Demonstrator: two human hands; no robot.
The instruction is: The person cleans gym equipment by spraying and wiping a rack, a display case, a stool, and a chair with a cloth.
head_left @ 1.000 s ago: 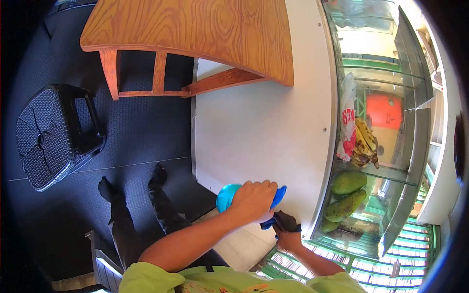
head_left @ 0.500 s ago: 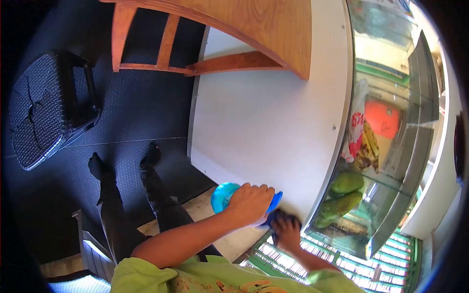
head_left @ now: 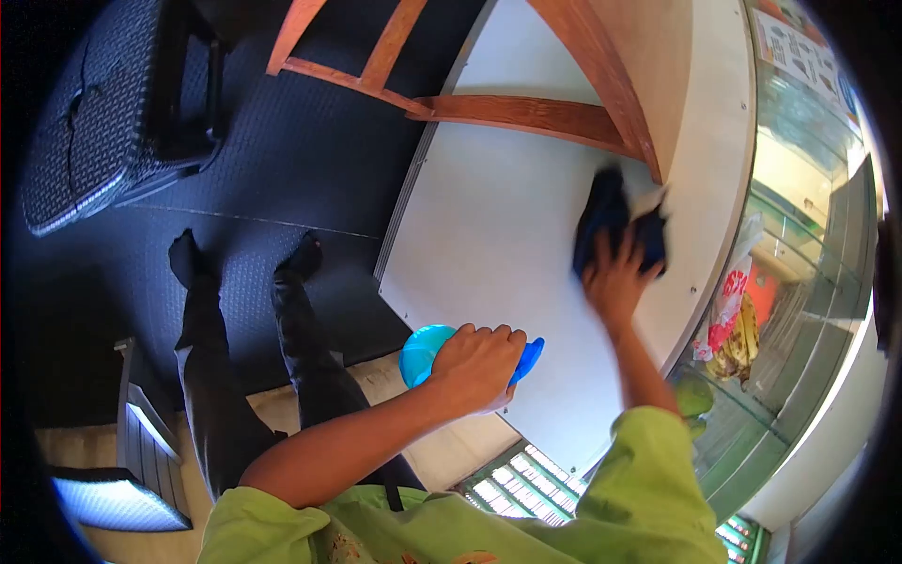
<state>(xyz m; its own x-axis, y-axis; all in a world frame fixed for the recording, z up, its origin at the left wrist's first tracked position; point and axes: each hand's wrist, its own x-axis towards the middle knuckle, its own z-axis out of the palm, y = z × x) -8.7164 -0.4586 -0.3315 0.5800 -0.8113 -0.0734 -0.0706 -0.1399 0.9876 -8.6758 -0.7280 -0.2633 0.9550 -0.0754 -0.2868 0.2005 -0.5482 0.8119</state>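
Note:
My left hand [head_left: 479,365] is wrapped round a spray bottle; its turquoise body [head_left: 421,355] shows on one side of the fist and its blue head [head_left: 529,360] on the other. Further out, my right hand [head_left: 615,274] presses a dark blue cloth [head_left: 601,214] against the white panel [head_left: 536,273], near the wooden leg. The cloth and fingers are a little blurred, and part of the cloth sticks out past the fingertips.
A wooden stand [head_left: 526,115] stands at the top against the panel. On the right is a glass case [head_left: 808,273] holding bananas [head_left: 740,348], a plastic bag [head_left: 731,301] and green fruit [head_left: 693,397]. A black speaker [head_left: 103,103] is at the upper left.
My right hand has moved up and away from me across the panel with the cloth. My left hand still holds the bottle in nearly the same place. The view has shifted.

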